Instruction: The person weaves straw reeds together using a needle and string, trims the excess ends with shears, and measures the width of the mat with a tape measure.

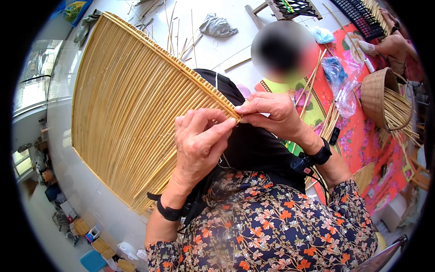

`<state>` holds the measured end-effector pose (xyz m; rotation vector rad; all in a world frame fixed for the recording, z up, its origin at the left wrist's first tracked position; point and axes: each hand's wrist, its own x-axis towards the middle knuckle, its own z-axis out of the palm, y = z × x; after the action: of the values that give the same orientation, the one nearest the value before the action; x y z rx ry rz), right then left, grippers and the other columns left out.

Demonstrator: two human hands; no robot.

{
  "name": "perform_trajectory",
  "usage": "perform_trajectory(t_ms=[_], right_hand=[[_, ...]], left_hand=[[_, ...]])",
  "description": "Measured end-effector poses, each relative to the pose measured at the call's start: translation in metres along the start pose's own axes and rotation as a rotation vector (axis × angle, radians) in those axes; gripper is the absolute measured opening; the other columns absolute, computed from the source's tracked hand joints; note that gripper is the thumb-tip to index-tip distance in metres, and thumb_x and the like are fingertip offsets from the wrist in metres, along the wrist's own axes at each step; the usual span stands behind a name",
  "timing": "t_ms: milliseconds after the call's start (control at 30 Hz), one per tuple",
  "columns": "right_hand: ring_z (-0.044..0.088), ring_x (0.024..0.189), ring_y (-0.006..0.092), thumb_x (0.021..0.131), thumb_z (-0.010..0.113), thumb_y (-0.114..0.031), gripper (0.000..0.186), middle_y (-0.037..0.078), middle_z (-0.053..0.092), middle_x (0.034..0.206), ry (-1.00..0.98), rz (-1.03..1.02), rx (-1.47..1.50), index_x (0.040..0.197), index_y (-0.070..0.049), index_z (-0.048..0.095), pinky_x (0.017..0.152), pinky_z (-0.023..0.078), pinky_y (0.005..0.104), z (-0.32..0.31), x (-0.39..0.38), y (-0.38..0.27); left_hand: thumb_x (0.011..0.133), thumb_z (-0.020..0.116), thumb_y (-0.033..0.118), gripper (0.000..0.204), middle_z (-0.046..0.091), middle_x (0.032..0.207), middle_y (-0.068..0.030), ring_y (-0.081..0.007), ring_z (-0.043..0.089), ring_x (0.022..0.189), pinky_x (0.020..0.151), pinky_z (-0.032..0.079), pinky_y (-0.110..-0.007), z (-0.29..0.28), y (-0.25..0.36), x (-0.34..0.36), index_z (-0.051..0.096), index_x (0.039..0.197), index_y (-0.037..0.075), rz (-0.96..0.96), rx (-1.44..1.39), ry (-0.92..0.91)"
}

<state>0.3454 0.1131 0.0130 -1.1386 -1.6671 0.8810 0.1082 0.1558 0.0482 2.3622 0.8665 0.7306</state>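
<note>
Diagonally upper-left to lower-right: woven bamboo panel (127, 104), edge pinched between left hand (199, 140) and right hand (272, 113).

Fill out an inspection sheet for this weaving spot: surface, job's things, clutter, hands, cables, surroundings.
Surface: pale glossy floor, with a red flowered mat on the right.
Job's things: large flat woven cane panel, held tilted over a black cloth on the lap.
Clutter: loose cane strips, a crumpled grey bag, blue and clear plastic bags, an unfinished basket.
Hands: left hand and right hand both pinch the panel's rim at its right corner; each wrist wears a black band.
Cables: a black lead runs from the right wristband.
Surroundings: another person's hand at upper right; black trays beside it.
</note>
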Motion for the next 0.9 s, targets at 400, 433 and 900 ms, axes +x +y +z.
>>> perform_trajectory(t_ms=[400, 433, 900], right_hand=[[0.073, 0.081, 0.0259, 0.086, 0.081, -0.006, 0.022, 0.007, 0.074, 0.09, -0.202, -0.096, -0.191, 0.107, -0.007, 0.075, 0.07, 0.057, 0.0353, -0.012, 0.022, -0.004], [0.072, 0.082, 0.0274, 0.086, 0.081, -0.009, 0.021, 0.007, 0.074, 0.091, -0.202, -0.105, -0.219, 0.106, -0.008, 0.074, 0.072, 0.057, 0.0373, -0.012, 0.02, -0.003], [0.073, 0.079, 0.0283, 0.086, 0.082, -0.006, 0.022, 0.01, 0.072, 0.088, -0.143, -0.145, -0.251, 0.107, -0.005, 0.074, 0.068, 0.058, 0.0369, 0.001, 0.02, -0.003]], left_hand=[[0.079, 0.084, 0.003, 0.03, 0.071, 0.101, 0.0014, -0.0188, 0.063, 0.091, 0.082, 0.042, -0.036, -0.002, -0.009, -0.002, 0.082, 0.107, 0.015, 0.017, 0.019, -0.011], [0.079, 0.084, 0.003, 0.03, 0.071, 0.101, 0.0013, -0.0189, 0.063, 0.091, 0.082, 0.043, -0.036, -0.002, -0.009, -0.002, 0.082, 0.107, 0.015, 0.023, 0.019, -0.019], [0.078, 0.085, 0.004, 0.029, 0.071, 0.1, 0.0018, -0.0191, 0.062, 0.088, 0.081, 0.042, -0.036, 0.001, -0.014, -0.004, 0.082, 0.104, 0.015, 0.0, -0.003, 0.001]])
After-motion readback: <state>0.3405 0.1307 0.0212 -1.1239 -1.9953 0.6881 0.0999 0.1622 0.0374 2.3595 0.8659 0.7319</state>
